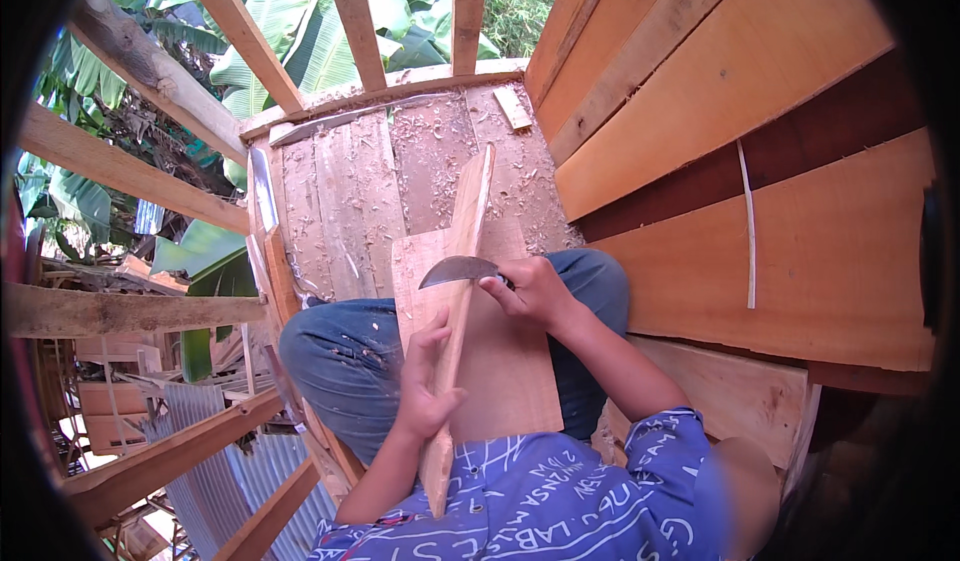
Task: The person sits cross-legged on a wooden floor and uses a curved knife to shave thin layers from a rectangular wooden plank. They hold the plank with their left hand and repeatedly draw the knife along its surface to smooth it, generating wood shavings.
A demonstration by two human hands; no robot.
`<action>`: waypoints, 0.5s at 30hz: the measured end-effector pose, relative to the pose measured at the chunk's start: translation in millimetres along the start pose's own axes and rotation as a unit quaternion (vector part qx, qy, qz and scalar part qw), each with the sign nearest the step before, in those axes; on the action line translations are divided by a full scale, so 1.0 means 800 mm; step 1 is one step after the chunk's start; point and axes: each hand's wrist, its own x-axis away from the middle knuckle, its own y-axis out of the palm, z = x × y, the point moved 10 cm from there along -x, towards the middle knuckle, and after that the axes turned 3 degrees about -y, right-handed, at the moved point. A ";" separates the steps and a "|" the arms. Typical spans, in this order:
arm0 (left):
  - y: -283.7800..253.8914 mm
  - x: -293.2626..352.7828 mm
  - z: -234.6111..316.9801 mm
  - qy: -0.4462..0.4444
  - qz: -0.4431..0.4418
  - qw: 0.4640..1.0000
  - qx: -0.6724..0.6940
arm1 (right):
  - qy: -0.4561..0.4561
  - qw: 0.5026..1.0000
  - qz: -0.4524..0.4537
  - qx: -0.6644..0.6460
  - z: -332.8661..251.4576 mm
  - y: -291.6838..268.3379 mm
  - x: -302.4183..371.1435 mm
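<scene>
A long narrow wooden strip [462,236] slants from my belly out over my crossed legs, its far end pointing ahead. My left hand [428,381] is wrapped round its nearer half, thumb on the right side. In my right hand [530,291] is a knife [458,271] with a dark curved blade, held by its handle, which the fingers mostly cover. The blade lies across the strip and points left. Under the strip, a wide flat board [510,371] rests across my lap.
Curled shavings cover the plank floor [345,201]. A small wood offcut [513,107] lies at the far right corner. Wide planks [780,251] form a wall close on my right. Open railing posts [130,311] stand on my left, with banana leaves and corrugated sheets [205,461] beyond.
</scene>
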 end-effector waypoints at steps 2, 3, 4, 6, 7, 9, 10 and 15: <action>-0.002 0.000 0.000 -0.005 0.003 1.000 0.001 | 0.021 1.000 -0.005 -0.020 -0.002 0.000 0.000; -0.003 0.001 -0.001 -0.010 0.005 1.000 0.006 | 0.027 0.999 -0.019 -0.018 -0.004 0.002 0.002; -0.003 0.001 -0.003 -0.015 0.006 1.000 0.012 | 0.033 0.999 -0.034 -0.015 -0.005 0.003 0.006; -0.003 0.001 -0.002 -0.012 0.008 1.000 0.012 | 0.041 0.998 -0.041 -0.015 -0.006 0.005 0.011; -0.003 0.001 -0.002 -0.011 0.008 1.000 0.012 | 0.043 0.998 -0.034 -0.018 -0.006 0.005 0.013; -0.003 0.000 -0.001 -0.001 0.007 1.000 0.016 | 0.054 0.998 -0.022 -0.022 -0.005 0.005 0.017; -0.004 0.000 0.000 0.005 0.006 1.000 0.018 | 0.062 0.998 -0.017 -0.023 -0.006 0.005 0.020; -0.008 0.000 -0.001 0.014 0.009 0.999 0.042 | 0.112 0.993 0.002 -0.040 0.009 0.013 0.030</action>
